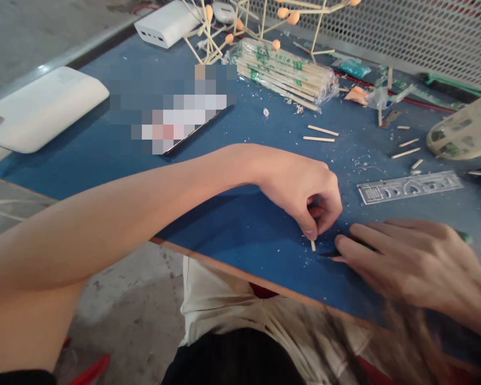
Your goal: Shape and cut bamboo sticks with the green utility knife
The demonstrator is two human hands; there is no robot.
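Observation:
My left hand (304,187) pinches a short wooden stick (313,245) between thumb and fingers, its lower end showing just over the blue table. Close by on the right, my right hand (412,256) is closed palm down around a knife whose dark, pointed blade (326,255) sticks out toward the stick; the knife's handle is mostly hidden under the fingers. Small pale shavings lie around the stick and blade. A clear plastic ruler (411,188) rests just beyond my right hand.
Beyond the hands are cut stick pieces (318,139), a bag of wooden sticks (282,72) and a stick frame with orange joints (292,17). White devices (44,109) and a blurred-out phone (192,117) lie left. A perforated metal panel (385,37) stands behind; the table's edge (224,267) is near me.

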